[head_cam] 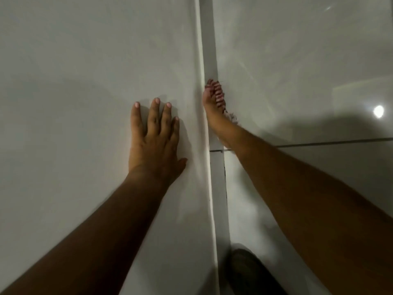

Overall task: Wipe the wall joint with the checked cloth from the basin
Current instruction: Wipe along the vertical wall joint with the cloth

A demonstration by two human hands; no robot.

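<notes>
The wall joint (207, 50) runs top to bottom between a pale wall panel on the left and glossy tiles on the right. My right hand (209, 103) is pressed edge-on into the joint, shut on the checked cloth (218, 92), whose red-and-white folds and frayed edge stick out on the hand's right side. Most of the cloth is hidden behind the hand. My left hand (155, 135) lies flat on the left panel with its fingers spread, a short way left of the joint, and holds nothing. No basin is in view.
A horizontal grout line (329, 142) crosses the tiled wall right of the joint. A lamp's reflection (378, 111) glares on the tiles. A dark shape (246, 271) shows at the bottom beside the joint.
</notes>
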